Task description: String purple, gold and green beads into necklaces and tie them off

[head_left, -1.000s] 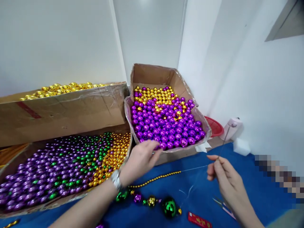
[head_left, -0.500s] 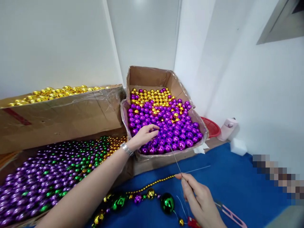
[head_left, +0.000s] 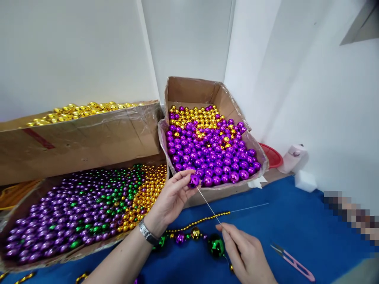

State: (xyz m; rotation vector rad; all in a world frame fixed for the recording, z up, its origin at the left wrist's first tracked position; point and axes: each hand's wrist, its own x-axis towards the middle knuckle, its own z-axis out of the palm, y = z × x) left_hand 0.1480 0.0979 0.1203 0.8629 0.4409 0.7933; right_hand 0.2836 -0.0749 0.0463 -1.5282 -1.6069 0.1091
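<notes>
My left hand [head_left: 171, 197] pinches a shiny purple bead [head_left: 194, 180] just in front of the open cardboard box [head_left: 189, 88] of purple and gold beads. My right hand [head_left: 244, 254] grips a thin metal needle [head_left: 209, 205] whose tip touches that bead. A strand of small gold beads [head_left: 198, 221] lies on the blue table [head_left: 296, 225] between my hands. Below it lies a string of larger beads, among them a big green bead [head_left: 216, 245].
A low box [head_left: 74, 203] of purple, green and gold beads sits at the left, with a taller box [head_left: 79, 138] of gold beads behind it. Pink snips [head_left: 291, 262] lie at the right. A red lid [head_left: 271, 156] and a pink container [head_left: 293, 157] stand by the wall.
My left hand lifted out of the purple bead box with one purple bead in it. My right hand brought the needle's tip up to that bead.
</notes>
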